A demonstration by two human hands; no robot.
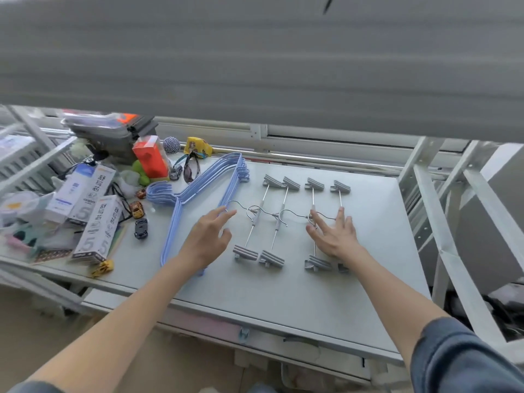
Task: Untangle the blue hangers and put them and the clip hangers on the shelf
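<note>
On the bench (283,293), we see both hands, left hand (208,239) and right hand (334,236), fingers spread and empty over four clip hangers (279,219); the blue hangers (198,199) lie stacked alongside. Overlapping wire hooks may snag, so lifting one hanger could drag its neighbours.

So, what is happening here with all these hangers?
A person is arranging hangers on a grey shelf. The blue hangers already lie stacked together at the left. Four clip hangers lie in a row beside them. The left hand reaches to the leftmost metal hook, and the right hand rests open over the two rightmost ones. Neither hand grips anything yet.
</note>
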